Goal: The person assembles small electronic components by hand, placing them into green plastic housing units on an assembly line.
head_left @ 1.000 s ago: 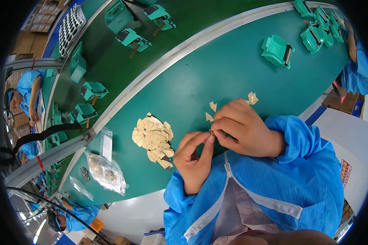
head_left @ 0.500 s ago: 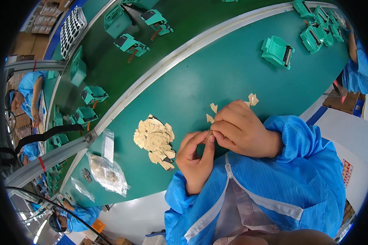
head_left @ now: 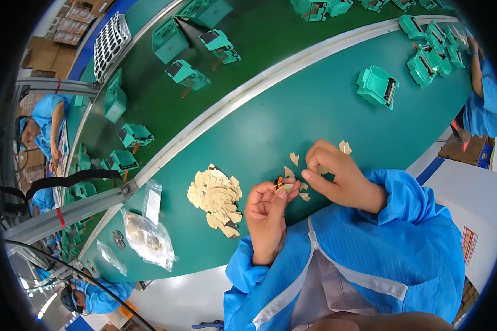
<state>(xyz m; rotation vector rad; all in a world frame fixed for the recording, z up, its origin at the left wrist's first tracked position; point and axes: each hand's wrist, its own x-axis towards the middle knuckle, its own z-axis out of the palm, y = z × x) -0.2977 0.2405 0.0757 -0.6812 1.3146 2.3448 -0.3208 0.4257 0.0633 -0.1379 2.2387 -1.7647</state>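
Observation:
My left hand is closed, pinching a small black-and-orange part with a cream backing-paper piece between thumb and fingers. Just to its right, my right hand is apart from the part, fingers curled and thumb separated from them. A pale piece shows in the gap between that thumb and the fingers, seemingly on the table. Several cream paper scraps lie around both hands. Left of my left hand sits a heap of cream-backed pieces, with a few dark ones among them.
Clear plastic bags and a dark round item lie at the table's left. A green housing stands at the back right, near several others. Beyond the pale rail, more housings rest on a green surface. Co-workers are at the sides.
My hands have separated: the right hand has drawn off to the right, uncovering the black-and-orange part in my left. More scraps show between the hands. The view has shifted slightly.

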